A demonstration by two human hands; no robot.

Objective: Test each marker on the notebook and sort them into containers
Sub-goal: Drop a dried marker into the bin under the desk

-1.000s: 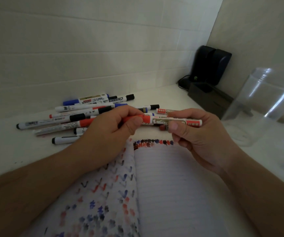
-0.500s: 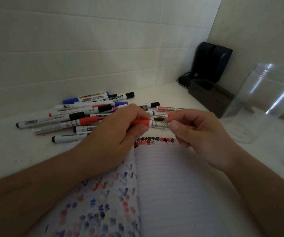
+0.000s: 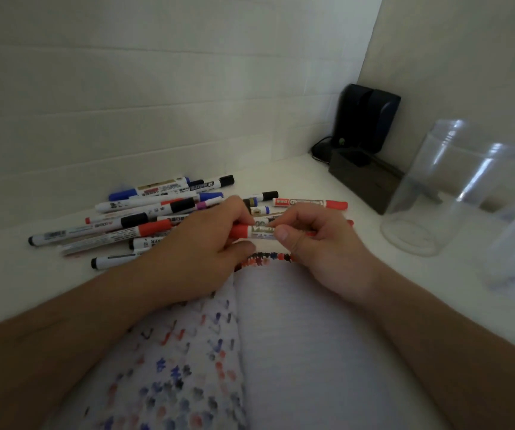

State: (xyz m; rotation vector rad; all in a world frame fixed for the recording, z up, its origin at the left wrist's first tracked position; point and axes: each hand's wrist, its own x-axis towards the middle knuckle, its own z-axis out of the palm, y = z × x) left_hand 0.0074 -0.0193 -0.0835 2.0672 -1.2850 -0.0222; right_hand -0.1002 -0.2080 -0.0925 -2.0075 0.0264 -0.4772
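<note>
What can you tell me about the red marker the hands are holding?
The red marker has a red cap end on the left and a white printed label round its barrel; it looks like plastic. It lies level, crosswise, just above the top edge of the open notebook. The left hand grips the red end and the right hand pinches the barrel. Fingers hide its right end.

Both forearms are bare to the frame edge, and the hands (image 3: 206, 243) carry no rings.
</note>
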